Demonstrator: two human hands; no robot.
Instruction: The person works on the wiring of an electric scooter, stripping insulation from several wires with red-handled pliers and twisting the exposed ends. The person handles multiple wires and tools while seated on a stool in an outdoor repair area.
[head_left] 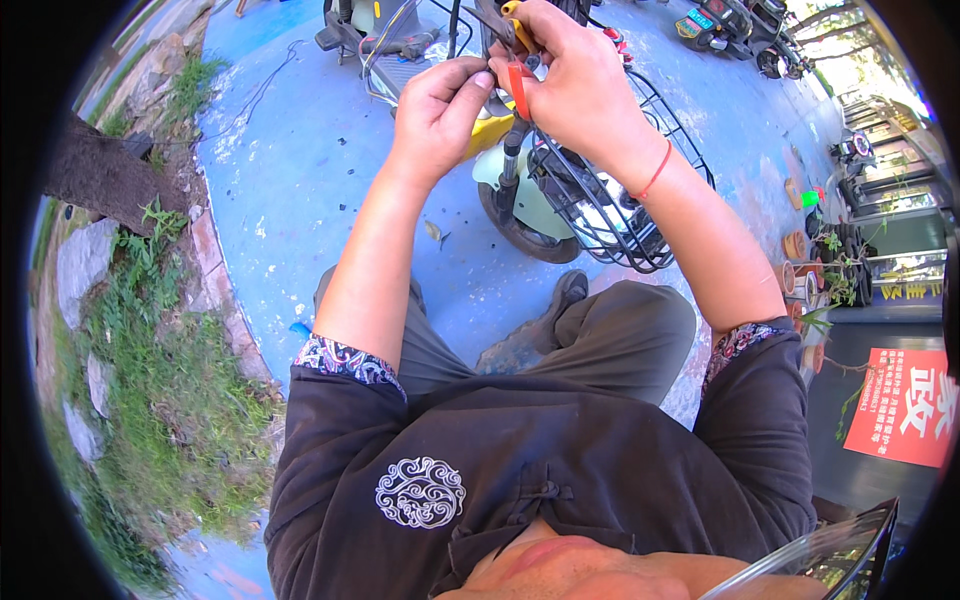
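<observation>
So the person's sitting with legs folded on blue-painted ground (280, 180), and both hands are up at the top of the view, almost touching each other. The right hand (585, 85), the one with a thin red string (655, 172) round the wrist, is wrapped around a hand tool (518, 90), looks like pliers, one orange-red handle and a yellow bit up top. Its working end is dark and half hidden, so can't tell if it's biting on anything. The left hand (435, 115) is right beside it, thumb pinched against the curled fingers on a small dark bit (490, 69), way too tiny to say what it is. Just past that hand there's a tangle of loose wires (371, 70). Behind and below the tool you've got a pale green scooter front (540, 208) with a dark wheel (540, 243) and a black wire basket (640, 264), plus a yellow piece (488, 137) between the forearms. More scooters (715, 30) are parked well off at upper right.
</observation>
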